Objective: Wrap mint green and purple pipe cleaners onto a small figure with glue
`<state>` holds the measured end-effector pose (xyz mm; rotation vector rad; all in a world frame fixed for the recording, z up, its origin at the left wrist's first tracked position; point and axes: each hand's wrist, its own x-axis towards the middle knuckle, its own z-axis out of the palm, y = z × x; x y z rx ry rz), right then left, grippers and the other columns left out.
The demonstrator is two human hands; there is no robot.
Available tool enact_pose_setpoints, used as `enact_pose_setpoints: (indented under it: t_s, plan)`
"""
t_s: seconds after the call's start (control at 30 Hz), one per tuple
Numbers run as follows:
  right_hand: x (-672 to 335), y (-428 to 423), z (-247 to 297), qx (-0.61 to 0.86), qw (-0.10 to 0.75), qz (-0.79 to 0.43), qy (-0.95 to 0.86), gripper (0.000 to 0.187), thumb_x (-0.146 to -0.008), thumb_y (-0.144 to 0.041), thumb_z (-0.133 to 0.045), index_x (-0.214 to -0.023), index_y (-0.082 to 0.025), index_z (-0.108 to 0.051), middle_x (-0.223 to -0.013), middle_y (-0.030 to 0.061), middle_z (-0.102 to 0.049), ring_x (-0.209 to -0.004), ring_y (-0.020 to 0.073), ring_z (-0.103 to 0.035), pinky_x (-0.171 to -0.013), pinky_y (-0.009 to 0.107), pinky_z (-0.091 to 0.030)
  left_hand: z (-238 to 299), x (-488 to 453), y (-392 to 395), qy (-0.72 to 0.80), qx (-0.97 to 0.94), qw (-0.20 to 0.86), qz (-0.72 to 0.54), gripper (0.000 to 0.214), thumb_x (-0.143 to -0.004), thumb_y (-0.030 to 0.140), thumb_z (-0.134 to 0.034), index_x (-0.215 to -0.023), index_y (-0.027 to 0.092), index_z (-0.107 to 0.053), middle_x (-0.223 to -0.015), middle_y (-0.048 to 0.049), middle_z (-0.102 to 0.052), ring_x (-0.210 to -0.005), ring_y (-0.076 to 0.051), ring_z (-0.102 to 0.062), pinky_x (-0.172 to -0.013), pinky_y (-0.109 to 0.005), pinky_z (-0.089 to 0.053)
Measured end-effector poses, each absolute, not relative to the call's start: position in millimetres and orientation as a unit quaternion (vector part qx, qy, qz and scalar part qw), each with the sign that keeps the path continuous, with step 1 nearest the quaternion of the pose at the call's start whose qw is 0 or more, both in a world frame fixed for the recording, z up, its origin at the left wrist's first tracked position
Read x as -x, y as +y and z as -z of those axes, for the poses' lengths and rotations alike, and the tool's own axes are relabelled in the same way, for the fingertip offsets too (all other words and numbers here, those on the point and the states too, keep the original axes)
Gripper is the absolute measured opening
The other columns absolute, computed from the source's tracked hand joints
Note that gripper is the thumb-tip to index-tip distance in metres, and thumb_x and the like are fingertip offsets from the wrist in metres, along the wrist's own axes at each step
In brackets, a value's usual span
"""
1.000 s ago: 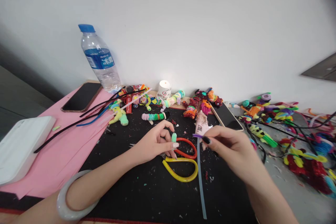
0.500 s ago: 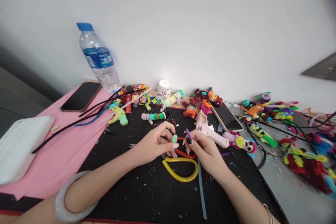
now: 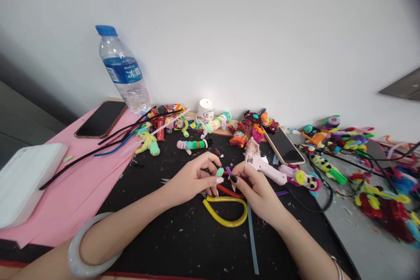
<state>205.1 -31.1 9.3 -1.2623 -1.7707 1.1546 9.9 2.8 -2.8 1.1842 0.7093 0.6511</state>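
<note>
Scissor blades [image 3: 165, 180] (mostly) behind left hand [image 3: 196, 178]

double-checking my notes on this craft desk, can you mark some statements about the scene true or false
1. The left hand holds a small green piece. True.
2. The right hand holds a yellow piece. False: it holds a purple piece.
3. The scissors have one red handle and one yellow handle. True.
4. The bottle has a red cap. False: its cap is blue.
5. The pink glue gun lies on the black mat. True.
</note>
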Motion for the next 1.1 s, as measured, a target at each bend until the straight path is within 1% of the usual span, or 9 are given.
enact_pose_setpoints:
  t_s: [0.1,0.27,0.57,0.87,1.1]
  plan:
    - [-206.8,-30.3,-10.3,0.496,0.327,-0.422,-0.685,0.008,-0.088,-0.02,-0.047,-0.084,-0.019,-0.053,-0.068,-0.0005,-0.056,-0.061,0.0125,-0.049,-0.057,0.024,-0.039,3.3,-9.7,3.1,0.325,-0.542,0.716,-0.296,0.024,-0.078,0.024,-0.062,-0.096,0.021,-0.046,-0.082,0.0029,-0.052,-0.055,-0.009,-0.062,-0.05,-0.02,-0.047]
    - [-207.2,-29.8,-12.6,0.503,0.317,-0.412,-0.69,0.015,-0.086,-0.02,-0.051,-0.074,-0.018,-0.058,-0.064,0.0006,-0.058,-0.055,0.0117,-0.049,-0.052,0.023,-0.038,3.7,-9.4,3.4,0.335,-0.55,0.709,-0.289,0.025,-0.078,0.025,-0.063,-0.097,0.022,-0.046,-0.082,0.0031,-0.052,-0.053,-0.008,-0.059,-0.047,-0.018,-0.044]
    - [-207.9,-28.5,-13.5,0.496,0.299,-0.397,-0.712,0.016,-0.085,-0.02,-0.051,-0.073,-0.016,-0.062,-0.062,0.0011,-0.06,-0.055,0.0117,-0.052,-0.052,0.022,-0.041,4.9,-9.2,4.1,0.328,-0.56,0.706,-0.283,0.022,-0.079,0.026,-0.061,-0.097,0.022,-0.048,-0.08,0.0038,-0.052,-0.053,-0.007,-0.059,-0.049,-0.018,-0.044]
    - [-208.2,-27.1,-12.9,0.496,0.285,-0.404,-0.714,0.016,-0.085,-0.017,-0.05,-0.073,-0.016,-0.061,-0.062,0.0,-0.059,-0.055,0.0104,-0.05,-0.053,0.02,-0.039,5.6,-8.9,3.0,0.322,-0.563,0.708,-0.28,0.022,-0.079,0.025,-0.062,-0.096,0.021,-0.049,-0.08,0.0044,-0.051,-0.054,-0.007,-0.059,-0.05,-0.019,-0.044]
    - [-209.4,-26.3,-13.8,0.488,0.282,-0.399,-0.724,0.015,-0.084,-0.014,-0.051,-0.074,-0.015,-0.063,-0.064,0.0005,-0.061,-0.058,0.0106,-0.052,-0.056,0.02,-0.04,5.5,-8.9,3.8,0.314,-0.573,0.701,-0.284,0.02,-0.079,0.024,-0.06,-0.095,0.02,-0.05,-0.081,0.0038,-0.051,-0.051,-0.005,-0.054,-0.049,-0.018,-0.042]
